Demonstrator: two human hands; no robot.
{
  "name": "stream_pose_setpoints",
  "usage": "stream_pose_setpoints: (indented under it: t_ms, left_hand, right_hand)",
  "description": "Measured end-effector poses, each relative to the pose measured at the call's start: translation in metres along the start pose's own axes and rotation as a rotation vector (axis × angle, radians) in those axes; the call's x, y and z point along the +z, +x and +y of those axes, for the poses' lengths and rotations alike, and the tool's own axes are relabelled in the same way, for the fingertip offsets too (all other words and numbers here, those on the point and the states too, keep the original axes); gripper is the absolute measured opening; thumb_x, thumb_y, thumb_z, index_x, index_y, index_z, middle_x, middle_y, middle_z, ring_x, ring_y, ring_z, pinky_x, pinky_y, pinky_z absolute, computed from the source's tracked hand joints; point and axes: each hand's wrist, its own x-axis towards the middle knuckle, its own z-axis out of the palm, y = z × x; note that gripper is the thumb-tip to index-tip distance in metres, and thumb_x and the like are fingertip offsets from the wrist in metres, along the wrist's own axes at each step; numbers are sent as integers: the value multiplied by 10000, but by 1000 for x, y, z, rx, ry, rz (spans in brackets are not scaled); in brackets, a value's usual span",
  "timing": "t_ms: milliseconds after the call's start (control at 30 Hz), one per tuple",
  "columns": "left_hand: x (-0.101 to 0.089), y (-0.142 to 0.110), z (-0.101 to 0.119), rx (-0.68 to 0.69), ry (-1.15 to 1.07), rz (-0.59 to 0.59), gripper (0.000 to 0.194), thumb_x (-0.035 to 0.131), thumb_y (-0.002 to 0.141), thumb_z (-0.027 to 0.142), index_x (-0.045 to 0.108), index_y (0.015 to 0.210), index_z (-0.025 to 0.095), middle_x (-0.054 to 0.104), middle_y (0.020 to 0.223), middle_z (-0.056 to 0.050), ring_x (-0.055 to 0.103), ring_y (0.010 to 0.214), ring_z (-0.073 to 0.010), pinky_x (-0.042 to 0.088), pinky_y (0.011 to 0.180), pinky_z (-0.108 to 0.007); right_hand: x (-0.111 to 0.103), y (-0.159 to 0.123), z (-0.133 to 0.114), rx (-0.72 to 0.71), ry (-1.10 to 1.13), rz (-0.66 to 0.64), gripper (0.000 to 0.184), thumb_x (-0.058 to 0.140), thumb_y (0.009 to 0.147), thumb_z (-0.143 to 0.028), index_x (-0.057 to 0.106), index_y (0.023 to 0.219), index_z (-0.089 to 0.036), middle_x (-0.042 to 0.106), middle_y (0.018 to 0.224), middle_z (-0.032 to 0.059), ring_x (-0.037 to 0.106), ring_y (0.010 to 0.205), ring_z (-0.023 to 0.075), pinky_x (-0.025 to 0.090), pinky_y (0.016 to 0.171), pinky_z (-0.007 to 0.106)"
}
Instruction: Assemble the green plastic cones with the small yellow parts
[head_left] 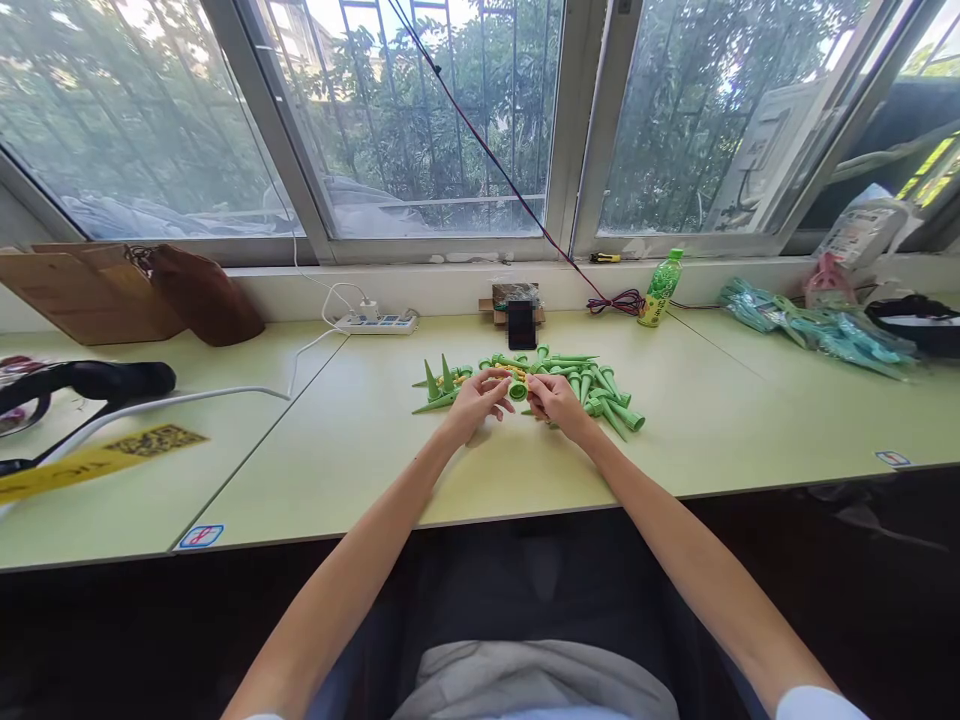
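A hollow green plastic spike [517, 391] is held just above the table between my two hands, its round open end facing me. My left hand [480, 400] pinches it from the left with thumb and fingertips. From the right, the closed fingers of my right hand [555, 400] touch its rim; a bit of yellow shows there, too small to make out. Beyond and to the right lies a pile of green spikes [592, 380], pointing various ways. Two spikes [448, 373] stand point up left of my hands. Small yellow pieces [501, 366] are partly hidden behind my fingers.
A phone [522, 325] leans on a small box behind the pile. Along the window side are a power strip [379, 324], a green drink bottle [661, 288] and plastic-wrapped bundles [832, 330]. A white cable [225, 392] crosses the table at left, beside a brown pouch [202, 295].
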Motion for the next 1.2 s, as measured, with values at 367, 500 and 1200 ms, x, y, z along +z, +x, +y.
stream_pose_setpoints:
  t_ms: [367, 500, 1200]
  left_hand:
    - [-1, -1, 0, 117, 41, 27, 635, 812, 709, 487, 600, 1208, 156, 700, 1161, -140, 607, 532, -69, 406, 423, -188]
    - [-2, 2, -4, 113, 58, 34, 648, 818, 691, 495, 660, 1206, 136, 709, 1182, -167, 586, 515, -74, 385, 407, -208]
    - [5, -5, 4, 249, 145, -16, 384, 790, 731, 465, 788, 929, 135, 671, 1046, -107, 641, 651, -111, 600, 512, -260]
  right_hand:
    - [1, 0, 0, -8, -63, 15, 469, 572, 865, -595, 456, 627, -207, 390, 417, -66, 316, 343, 64, 263, 347, 225]
    - [2, -1, -1, -1, -97, 31, 472, 558, 876, -599, 491, 627, -203, 417, 402, -55, 316, 341, 70, 280, 356, 234]
    - [-1, 0, 3, -7, -311, 174, 416, 479, 889, -488, 499, 594, -196, 436, 401, -42, 372, 352, 86, 303, 373, 218]
